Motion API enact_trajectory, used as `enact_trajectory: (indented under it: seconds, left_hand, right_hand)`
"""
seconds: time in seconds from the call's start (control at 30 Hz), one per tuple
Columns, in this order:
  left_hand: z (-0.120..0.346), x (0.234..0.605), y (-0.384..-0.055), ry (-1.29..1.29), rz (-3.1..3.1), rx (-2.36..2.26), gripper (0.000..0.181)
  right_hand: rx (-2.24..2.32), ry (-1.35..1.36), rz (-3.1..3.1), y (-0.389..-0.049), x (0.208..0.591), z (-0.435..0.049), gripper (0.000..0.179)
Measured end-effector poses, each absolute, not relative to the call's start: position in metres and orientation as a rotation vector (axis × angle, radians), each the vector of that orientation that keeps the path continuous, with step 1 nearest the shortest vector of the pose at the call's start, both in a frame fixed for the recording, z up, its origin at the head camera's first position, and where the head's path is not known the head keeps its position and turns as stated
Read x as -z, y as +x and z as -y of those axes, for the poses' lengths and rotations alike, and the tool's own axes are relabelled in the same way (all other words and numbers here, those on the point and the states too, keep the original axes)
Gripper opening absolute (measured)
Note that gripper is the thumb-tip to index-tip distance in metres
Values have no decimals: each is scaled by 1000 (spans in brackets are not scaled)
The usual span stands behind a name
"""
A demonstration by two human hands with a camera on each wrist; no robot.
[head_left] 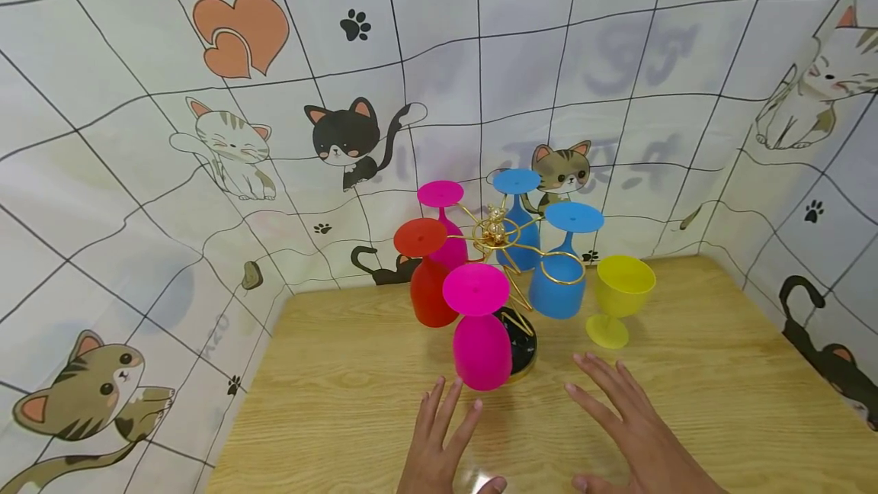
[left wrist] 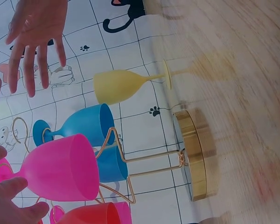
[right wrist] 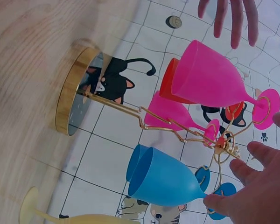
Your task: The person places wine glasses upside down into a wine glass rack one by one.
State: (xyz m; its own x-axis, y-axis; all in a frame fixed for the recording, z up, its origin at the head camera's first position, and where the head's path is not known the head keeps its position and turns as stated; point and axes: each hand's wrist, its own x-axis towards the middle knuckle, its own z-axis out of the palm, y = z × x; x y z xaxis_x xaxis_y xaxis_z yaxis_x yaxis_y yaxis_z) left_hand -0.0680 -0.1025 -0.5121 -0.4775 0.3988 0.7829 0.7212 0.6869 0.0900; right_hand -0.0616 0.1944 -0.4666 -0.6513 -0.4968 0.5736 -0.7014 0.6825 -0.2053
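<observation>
A gold wire goblet rack (head_left: 497, 233) with a round black base (head_left: 519, 341) holds several plastic goblets upside down by their feet. A pink goblet (head_left: 483, 349) hangs nearest, with a red goblet (head_left: 434, 292) and a second pink goblet (head_left: 453, 242) on the left. Two blue goblets hang on the right, the nearer blue goblet (head_left: 557, 288) in front. My left hand (head_left: 439, 444), fingers spread, is just before the near pink goblet; contact cannot be made out. My right hand (head_left: 638, 433) is spread likewise, right of the base, holding nothing.
Upright on the table at the right stands a yellow goblet (head_left: 624, 288), beyond my right fingertips. The wood-grain table (head_left: 329, 387) meets a cat-printed, grid-lined wall covering (head_left: 439, 75) at the back and both sides.
</observation>
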Motion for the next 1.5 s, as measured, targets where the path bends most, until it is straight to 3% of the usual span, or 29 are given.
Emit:
enact_trajectory:
  seconds: [0.23,0.63,1.13,1.5]
  left_hand:
    - [102,514,-68,-854,2123,544,72]
    - [102,514,-64,-842,2161,566,73]
    - [103,516,-62,-830,2199,560,74]
    - [103,519,-61,-811,2220,543,76]
  right_hand:
    - [-607,844,2434,-73,453,-205,97]
    - [-860,581,2423,-132,444,-253,114]
    - [-1239,283,2437,-210,466,-288,122]
    - [-1539,98,2441,-231,494,-292,122]
